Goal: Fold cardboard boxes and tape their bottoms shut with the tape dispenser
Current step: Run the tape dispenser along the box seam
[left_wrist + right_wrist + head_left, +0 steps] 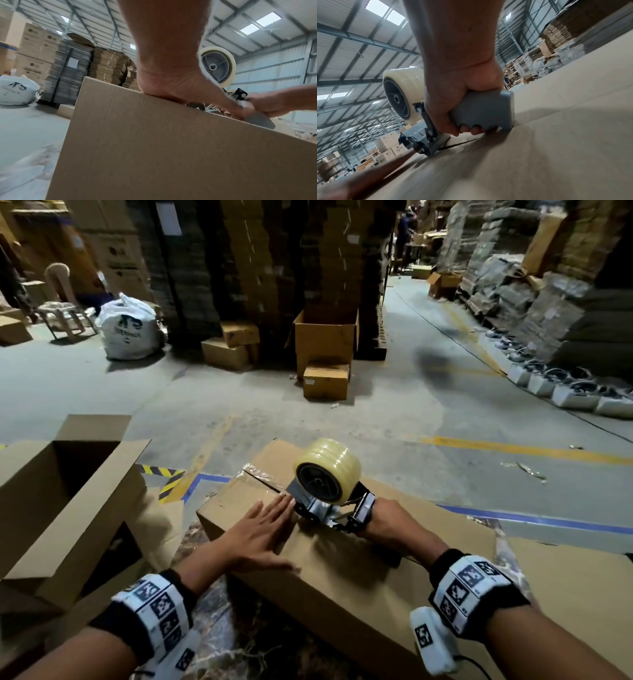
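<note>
Right now the cardboard box lies bottom-up on the bench, near and in the middle, with its flaps closed and a dark seam running away to the far left. The right hand is wrapped tight round the grey handle of the tape dispenser, whose mouth sits on that seam. The left hand lies flat with fingers straight, pressing the left flap just beside the dispenser and gripping nothing.

To tape well, I judge the dispenser should be kept pressed down and drawn straight along the seam toward the near edge, the flat palm holding the flaps level so that the gap does not open. Some crinkled tape already shows at the far end.

Only the head view shows the seam's whole run and an open box to the left. The right wrist view alone shows the fingers curled under the handle, while the left wrist view shows the box's plain side wall.
</note>
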Action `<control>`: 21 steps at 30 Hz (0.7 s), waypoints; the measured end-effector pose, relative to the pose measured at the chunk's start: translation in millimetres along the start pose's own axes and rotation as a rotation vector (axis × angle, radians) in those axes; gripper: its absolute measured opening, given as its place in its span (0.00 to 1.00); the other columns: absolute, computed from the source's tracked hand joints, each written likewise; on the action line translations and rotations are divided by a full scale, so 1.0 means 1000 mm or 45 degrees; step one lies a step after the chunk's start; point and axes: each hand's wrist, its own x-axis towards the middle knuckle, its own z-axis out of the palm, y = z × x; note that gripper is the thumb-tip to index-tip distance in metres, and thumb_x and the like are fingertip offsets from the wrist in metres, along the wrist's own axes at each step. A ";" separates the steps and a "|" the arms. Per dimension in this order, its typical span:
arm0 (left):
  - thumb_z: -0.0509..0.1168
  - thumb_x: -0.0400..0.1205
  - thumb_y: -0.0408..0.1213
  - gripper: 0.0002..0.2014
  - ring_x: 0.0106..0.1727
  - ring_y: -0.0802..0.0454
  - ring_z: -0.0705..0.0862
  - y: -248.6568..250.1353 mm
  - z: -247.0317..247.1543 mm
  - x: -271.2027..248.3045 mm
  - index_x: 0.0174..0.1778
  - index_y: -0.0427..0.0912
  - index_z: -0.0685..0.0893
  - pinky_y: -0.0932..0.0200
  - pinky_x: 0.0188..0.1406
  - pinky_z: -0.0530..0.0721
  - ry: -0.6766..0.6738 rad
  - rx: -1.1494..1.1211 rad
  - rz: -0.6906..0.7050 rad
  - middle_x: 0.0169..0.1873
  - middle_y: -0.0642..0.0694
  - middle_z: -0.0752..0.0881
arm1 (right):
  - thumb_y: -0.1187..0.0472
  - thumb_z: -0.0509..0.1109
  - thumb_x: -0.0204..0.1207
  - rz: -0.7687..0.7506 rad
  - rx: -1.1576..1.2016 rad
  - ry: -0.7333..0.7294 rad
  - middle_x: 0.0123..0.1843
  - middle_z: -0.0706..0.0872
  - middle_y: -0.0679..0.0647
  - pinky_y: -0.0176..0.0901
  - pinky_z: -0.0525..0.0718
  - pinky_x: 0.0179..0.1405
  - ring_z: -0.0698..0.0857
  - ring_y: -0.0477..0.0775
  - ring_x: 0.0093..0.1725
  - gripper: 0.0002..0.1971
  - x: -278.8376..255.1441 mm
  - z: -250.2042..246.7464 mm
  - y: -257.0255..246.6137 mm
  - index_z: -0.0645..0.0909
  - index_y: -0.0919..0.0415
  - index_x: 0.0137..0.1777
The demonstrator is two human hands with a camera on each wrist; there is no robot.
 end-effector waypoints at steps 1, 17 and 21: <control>0.29 0.61 0.87 0.62 0.82 0.54 0.27 -0.001 0.000 0.002 0.83 0.45 0.31 0.50 0.83 0.30 0.055 -0.133 -0.030 0.81 0.46 0.27 | 0.47 0.70 0.76 0.005 -0.004 0.001 0.40 0.76 0.48 0.41 0.69 0.33 0.75 0.54 0.38 0.10 0.000 -0.001 0.000 0.70 0.43 0.47; 0.16 0.66 0.79 0.57 0.85 0.56 0.37 0.007 0.013 0.018 0.87 0.47 0.40 0.53 0.84 0.39 0.176 -0.005 -0.301 0.86 0.51 0.40 | 0.49 0.68 0.79 0.066 -0.139 -0.059 0.47 0.85 0.60 0.43 0.69 0.31 0.74 0.58 0.39 0.12 -0.051 -0.029 0.021 0.68 0.52 0.45; 0.19 0.67 0.80 0.56 0.83 0.59 0.35 0.009 0.010 0.019 0.86 0.47 0.39 0.55 0.82 0.38 0.150 -0.008 -0.304 0.85 0.52 0.39 | 0.51 0.69 0.77 0.129 -0.138 -0.087 0.35 0.76 0.52 0.40 0.69 0.28 0.77 0.56 0.39 0.10 -0.073 -0.037 0.048 0.71 0.51 0.40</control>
